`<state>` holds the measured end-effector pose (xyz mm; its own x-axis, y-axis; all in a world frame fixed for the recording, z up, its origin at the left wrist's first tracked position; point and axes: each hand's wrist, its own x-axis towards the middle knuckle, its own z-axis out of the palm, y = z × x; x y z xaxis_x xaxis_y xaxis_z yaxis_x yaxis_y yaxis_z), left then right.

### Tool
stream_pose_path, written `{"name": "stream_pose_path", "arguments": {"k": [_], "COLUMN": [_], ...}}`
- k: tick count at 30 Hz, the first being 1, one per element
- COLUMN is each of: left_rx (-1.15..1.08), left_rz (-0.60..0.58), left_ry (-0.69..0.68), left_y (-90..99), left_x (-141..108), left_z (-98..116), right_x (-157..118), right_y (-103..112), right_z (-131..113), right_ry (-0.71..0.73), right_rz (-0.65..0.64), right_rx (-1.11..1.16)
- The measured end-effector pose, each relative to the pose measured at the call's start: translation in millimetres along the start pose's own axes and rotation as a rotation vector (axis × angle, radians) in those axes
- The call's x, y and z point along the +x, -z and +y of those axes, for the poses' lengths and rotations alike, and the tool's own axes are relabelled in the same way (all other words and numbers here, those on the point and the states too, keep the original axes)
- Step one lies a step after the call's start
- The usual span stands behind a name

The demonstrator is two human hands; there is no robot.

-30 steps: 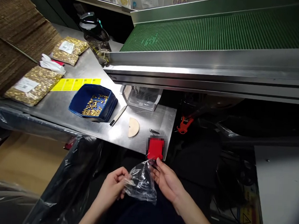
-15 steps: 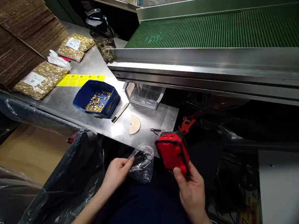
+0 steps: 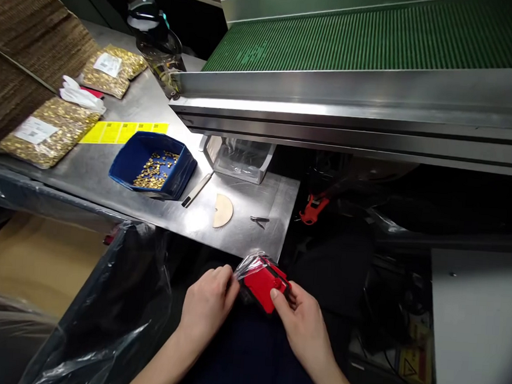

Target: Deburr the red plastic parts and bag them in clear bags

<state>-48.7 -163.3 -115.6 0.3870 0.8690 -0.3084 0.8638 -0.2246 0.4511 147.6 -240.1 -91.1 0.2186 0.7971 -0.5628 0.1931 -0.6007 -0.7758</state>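
Observation:
My left hand (image 3: 208,298) is closed, pinching the edge of a clear plastic bag (image 3: 250,263) between thumb and fingers. A red block-shaped item with black edges (image 3: 260,287) sits at the bag's mouth, its far end seemingly inside the film. My right hand (image 3: 307,323) grips the near right side of this red item, thumb on top and fingers beneath. Both hands are in front of the metal table's edge, above my dark clothing. How deep the item sits in the bag is hard to make out.
On the metal table (image 3: 170,216) stand a blue bin (image 3: 186,172) of small gold pieces and a clear tray (image 3: 242,170). A cutter (image 3: 197,189), a wooden half disc (image 3: 223,211) and nail clippers (image 3: 260,219) lie nearby. A green conveyor (image 3: 336,42) runs behind.
My right hand has brought the red item left and down to the bag, and its end now meets the film. My left hand still pinches the bag. The view has shifted slightly.

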Motion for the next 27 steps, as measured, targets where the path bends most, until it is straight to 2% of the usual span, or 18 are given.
{"name": "stream_pose_path", "arguments": {"k": [2, 4, 7, 10, 12, 15, 19, 24, 27], "left_rx": [-0.056, -0.207, -0.408, -0.503, -0.555, -0.675, -0.893, -1.129, -1.222], "left_rz": [-0.054, -0.083, -0.013, 0.034, 0.001, -0.131, -0.298, -0.363, -0.366], "left_ry": [-0.001, 0.005, 0.020, -0.026, -0.117, -0.194, -0.044, 0.124, 0.290], "left_y": [1.1, 2.3, 2.5, -0.4, -3.5, -6.6, -3.5, 0.0, -4.6], "left_x": [-0.7, -1.0, -1.7, -5.6, -10.7, -19.0, -22.5, -19.7, -19.9], "left_z": [3.2, 6.0, 10.5, 16.6, 21.6, 28.8, 33.3, 32.9, 28.0], "right_x": [-0.3, -2.8, -7.5, -7.8, -4.3, 3.8, 11.3, 12.1, 10.5], "right_y": [-2.9, -6.5, -8.1, -3.9, 0.2, 5.4, 10.4, 20.1, 20.5], "right_z": [3.1, 5.3, 4.3, -1.8, -7.0, -12.5, -14.8, -20.0, -21.6], "right_ry": [0.004, -0.001, -0.001, 0.018, 0.009, -0.041, -0.047, 0.039, 0.062], "right_rz": [0.016, 0.006, -0.039, -0.087, -0.117, -0.161, -0.213, -0.503, -0.480], "right_rx": [0.114, 0.116, -0.064, -0.336, -0.446, -0.389, -0.270, -0.269, -0.264]}}
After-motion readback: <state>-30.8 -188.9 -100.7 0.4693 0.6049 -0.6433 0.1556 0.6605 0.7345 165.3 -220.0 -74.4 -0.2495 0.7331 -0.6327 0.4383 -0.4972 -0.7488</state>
